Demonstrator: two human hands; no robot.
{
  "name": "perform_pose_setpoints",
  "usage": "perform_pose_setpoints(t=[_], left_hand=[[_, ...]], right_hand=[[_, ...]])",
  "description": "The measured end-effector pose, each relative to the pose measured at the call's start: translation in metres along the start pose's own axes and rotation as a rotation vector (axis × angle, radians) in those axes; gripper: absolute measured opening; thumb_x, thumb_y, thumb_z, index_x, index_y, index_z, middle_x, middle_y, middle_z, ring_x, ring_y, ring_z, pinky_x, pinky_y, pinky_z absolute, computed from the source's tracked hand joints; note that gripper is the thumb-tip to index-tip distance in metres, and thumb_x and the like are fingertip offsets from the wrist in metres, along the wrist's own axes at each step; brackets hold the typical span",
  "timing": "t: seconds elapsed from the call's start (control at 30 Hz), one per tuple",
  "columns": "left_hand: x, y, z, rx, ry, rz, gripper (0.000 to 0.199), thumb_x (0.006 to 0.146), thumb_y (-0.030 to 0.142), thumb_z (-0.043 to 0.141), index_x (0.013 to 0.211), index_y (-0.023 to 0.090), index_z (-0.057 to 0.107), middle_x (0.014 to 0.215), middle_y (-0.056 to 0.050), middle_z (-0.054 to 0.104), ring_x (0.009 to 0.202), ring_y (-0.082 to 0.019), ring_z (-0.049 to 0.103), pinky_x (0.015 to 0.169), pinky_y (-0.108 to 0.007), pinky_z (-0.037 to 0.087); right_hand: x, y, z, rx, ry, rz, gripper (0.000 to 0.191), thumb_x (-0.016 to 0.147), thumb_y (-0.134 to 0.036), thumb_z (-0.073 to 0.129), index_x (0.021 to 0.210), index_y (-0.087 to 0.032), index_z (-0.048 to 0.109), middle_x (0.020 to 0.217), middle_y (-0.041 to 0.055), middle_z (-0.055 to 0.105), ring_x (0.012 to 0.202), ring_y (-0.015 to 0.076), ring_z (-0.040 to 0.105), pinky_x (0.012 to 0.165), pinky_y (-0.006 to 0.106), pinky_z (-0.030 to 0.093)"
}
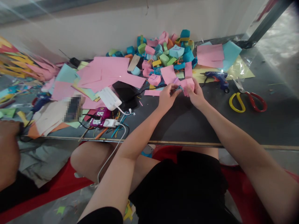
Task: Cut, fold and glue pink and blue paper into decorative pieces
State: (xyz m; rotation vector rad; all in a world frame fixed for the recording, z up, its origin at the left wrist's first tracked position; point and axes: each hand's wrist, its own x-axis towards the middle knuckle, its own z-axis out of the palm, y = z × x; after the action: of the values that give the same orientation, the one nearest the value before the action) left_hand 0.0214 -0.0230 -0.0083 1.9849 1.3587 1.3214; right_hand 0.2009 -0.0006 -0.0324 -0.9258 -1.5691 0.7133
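My right hand (196,95) grips a folded pink paper piece (187,84) above the grey table, with the thumb on its near side. Just to its left, my left hand (168,96) has its thumb and fingertips pinched together. A small bluish bit shows at those fingertips, too small to name. Behind the hands lie pink paper sheets (167,74) and a folded pink piece with purple marks (154,79). Farther back rises a pile of folded paper pieces (164,58) in blue, green, pink, yellow and orange.
Right of my hands lie a blue glue gun (216,77) and scissors (248,93) with one yellow and one red handle. Leftward are a black phone (125,95), a white power bank (109,98), a purple power strip (101,117) with cables, and pink sheets (109,70). Another person's arm (9,149) rests far left.
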Motion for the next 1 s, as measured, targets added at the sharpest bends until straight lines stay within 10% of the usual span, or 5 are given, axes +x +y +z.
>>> perform_pose_setpoints(t=[0.57,1.0], left_hand=[[-0.004,0.004,0.001,0.08,0.058,-0.095,0.033,0.093,0.054,0.071,0.087,0.021,0.076,0.073,-0.001,0.072,0.067,-0.015,0.061,0.067,-0.03,0.044],[-0.005,0.007,-0.002,0.162,0.029,-0.018,0.026,0.094,0.048,0.072,0.103,0.024,0.079,0.093,-0.005,0.08,0.077,-0.018,0.066,0.076,-0.032,0.049]], right_hand=[[-0.004,-0.007,0.0,-0.01,-0.05,-0.037,0.076,0.088,-0.085,0.051,0.144,-0.033,0.053,0.116,0.0087,0.069,0.095,0.0261,0.066,0.091,0.048,0.058],[-0.006,-0.023,0.003,0.054,-0.079,0.055,0.084,0.086,-0.091,0.043,0.147,-0.034,0.054,0.093,0.003,0.061,0.076,0.0193,0.057,0.075,0.037,0.056]])
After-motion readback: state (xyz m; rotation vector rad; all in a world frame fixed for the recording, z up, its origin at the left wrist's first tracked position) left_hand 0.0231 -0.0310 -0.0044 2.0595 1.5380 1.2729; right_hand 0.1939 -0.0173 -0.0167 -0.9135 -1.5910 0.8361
